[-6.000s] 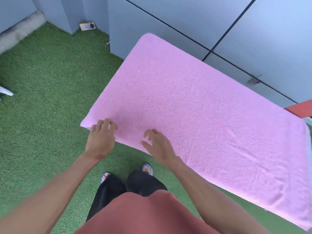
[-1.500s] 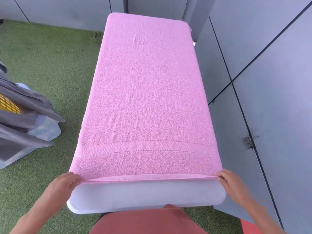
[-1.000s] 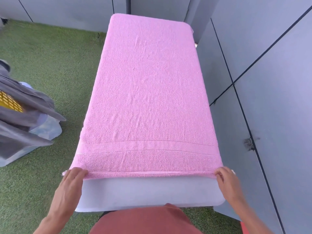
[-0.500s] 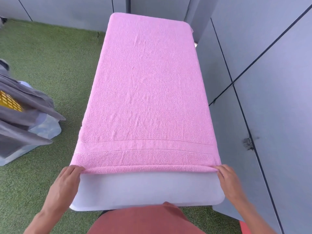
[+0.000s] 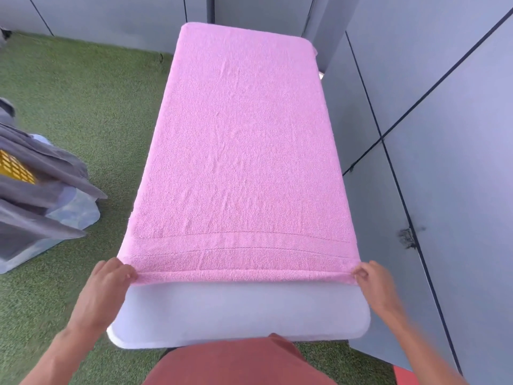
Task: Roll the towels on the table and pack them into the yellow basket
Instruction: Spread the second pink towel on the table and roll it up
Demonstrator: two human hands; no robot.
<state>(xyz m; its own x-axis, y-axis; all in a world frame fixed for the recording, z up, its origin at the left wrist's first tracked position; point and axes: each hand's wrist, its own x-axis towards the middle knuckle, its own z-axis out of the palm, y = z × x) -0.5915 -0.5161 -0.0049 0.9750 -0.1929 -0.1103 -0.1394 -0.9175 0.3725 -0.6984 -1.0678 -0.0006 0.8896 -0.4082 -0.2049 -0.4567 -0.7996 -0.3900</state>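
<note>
Grey panelled corner with green artificial turf and a white table

Smooth grey wall panels (image 5: pixel 444 112), split by thin dark seams, run along the right side and across the far end, meeting in a corner behind the white rounded-corner table (image 5: pixel 238 315). One right-hand panel bears a dark scuff mark (image 5: pixel 407 238) beside a seam. Green artificial grass flooring (image 5: pixel 83 107) covers the ground to the left and under the near table edge. Even, soft daylight falls over everything, with no hard shadows.
</note>
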